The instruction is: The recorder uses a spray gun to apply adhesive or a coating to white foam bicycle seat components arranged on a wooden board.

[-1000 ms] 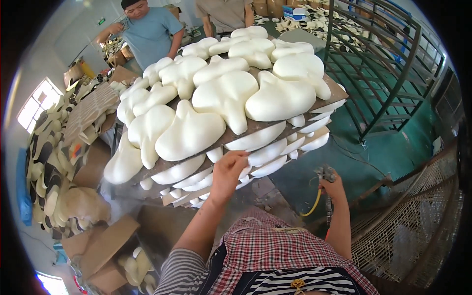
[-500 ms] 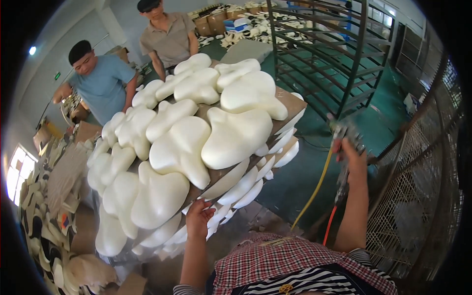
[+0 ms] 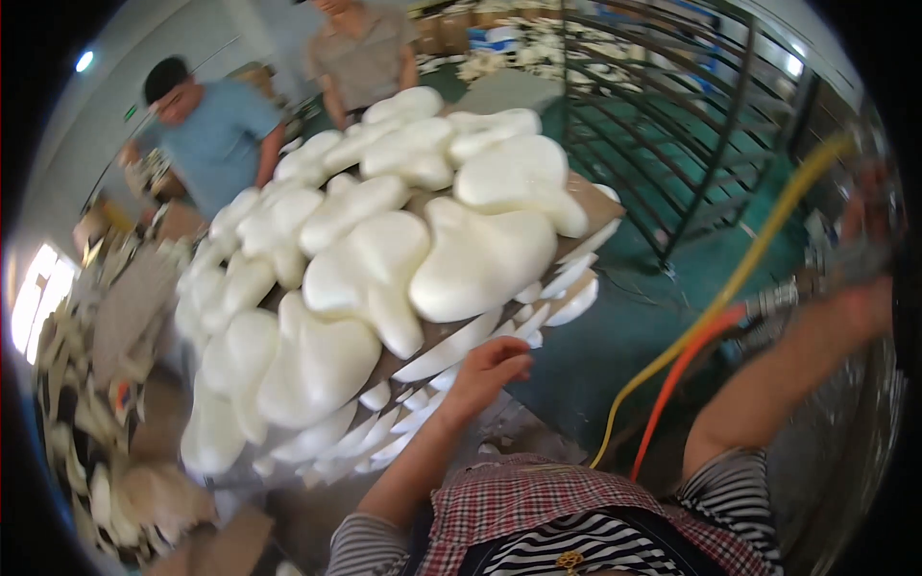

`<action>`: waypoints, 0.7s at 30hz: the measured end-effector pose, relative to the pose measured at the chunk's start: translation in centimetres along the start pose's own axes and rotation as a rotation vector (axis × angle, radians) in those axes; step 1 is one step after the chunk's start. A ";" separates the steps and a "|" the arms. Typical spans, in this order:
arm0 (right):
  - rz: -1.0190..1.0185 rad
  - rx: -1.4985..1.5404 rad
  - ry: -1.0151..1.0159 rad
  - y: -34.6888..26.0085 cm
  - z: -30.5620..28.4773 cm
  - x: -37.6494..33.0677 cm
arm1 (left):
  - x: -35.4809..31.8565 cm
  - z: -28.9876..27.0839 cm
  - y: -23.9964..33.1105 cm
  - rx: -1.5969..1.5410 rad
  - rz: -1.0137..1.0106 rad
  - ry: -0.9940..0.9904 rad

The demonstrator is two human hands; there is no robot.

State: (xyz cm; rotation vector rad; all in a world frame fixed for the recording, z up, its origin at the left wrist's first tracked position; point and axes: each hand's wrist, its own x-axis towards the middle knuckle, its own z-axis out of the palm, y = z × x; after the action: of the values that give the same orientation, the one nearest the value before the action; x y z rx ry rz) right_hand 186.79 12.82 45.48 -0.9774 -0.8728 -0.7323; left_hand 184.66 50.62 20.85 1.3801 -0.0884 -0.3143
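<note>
My right hand (image 3: 869, 230), smeared by motion, is at the far right edge, closed on a metal spray gun (image 3: 807, 283). A yellow hose (image 3: 722, 300) and an orange hose (image 3: 674, 370) run from the tool down toward my apron. My left hand (image 3: 492, 372) hovers at the near right side of the stack, its fingers loosely bent and holding nothing. Beside it, cream-white moulded foam pillows (image 3: 485, 259) with rounded lobes cover the top board (image 3: 595, 204). More of them show in layers beneath, their edges sticking out.
Two people, one in a blue shirt (image 3: 223, 134) and one in a tan shirt (image 3: 363, 60), stand beyond the stack. A dark metal rack (image 3: 715, 182) is at the back right. Foam scraps (image 3: 86, 413) are heaped at the left, and cartons (image 3: 447, 34) stand far back.
My right hand has swung right with the spray gun, pulling the hoses along. My left hand has left the stack's front edge and moved right and slightly up. The view has shifted.
</note>
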 end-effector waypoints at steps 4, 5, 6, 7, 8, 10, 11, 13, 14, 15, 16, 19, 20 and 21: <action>0.138 -0.234 0.649 1.3 1.8 -7.5 | -1.4 -0.7 -2.7 -0.013 -0.099 0.046; 0.241 -0.206 0.548 1.7 0.8 -9.2 | -2.1 -1.3 -3.3 -0.013 -0.092 0.070; 0.338 -0.184 0.451 2.3 0.0 -10.3 | -3.0 -2.1 -3.9 -0.026 -0.124 0.133; 0.342 -0.171 0.451 3.0 -0.8 -10.9 | -3.9 -2.9 -4.4 -0.037 -0.156 0.193; 0.393 -0.087 0.450 3.7 -1.6 -11.3 | -4.6 -3.6 -4.7 -0.033 -0.156 0.201; 0.442 0.006 0.448 4.4 -2.0 -11.6 | -5.8 -4.7 -5.1 -0.068 -0.193 0.348; 0.456 -0.008 0.497 4.6 -1.9 -11.4 | -6.2 -5.0 -5.2 -0.099 -0.175 0.396; 0.465 -0.017 0.546 4.9 -2.5 -11.4 | -7.2 -5.2 -4.9 -0.095 -0.161 0.452; 0.519 0.044 0.405 4.9 -3.6 -11.5 | -7.5 -5.4 -4.8 -0.095 -0.151 0.502; 0.569 0.104 0.263 5.0 -4.3 -11.5 | -7.8 -5.7 -5.1 -0.117 -0.126 0.543; 0.561 0.099 0.273 5.3 -4.0 -11.5 | -7.7 -5.8 -5.0 -0.109 -0.126 0.532; 0.455 -0.079 0.465 6.7 -2.3 -11.2 | -8.3 -7.2 -5.0 -0.245 -0.065 0.749; 0.456 -0.080 0.472 7.2 -2.2 -11.3 | -8.6 -7.7 -5.1 -0.239 -0.069 0.747; 0.463 -0.079 0.466 7.8 -2.1 -11.4 | -8.7 -8.1 -5.1 -0.321 -0.056 0.817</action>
State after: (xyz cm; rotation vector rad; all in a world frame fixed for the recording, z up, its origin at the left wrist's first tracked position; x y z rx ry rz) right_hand 188.68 15.45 31.87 -0.9768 -0.1985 -0.5608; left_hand 177.44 59.90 15.42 1.1026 0.6507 0.2006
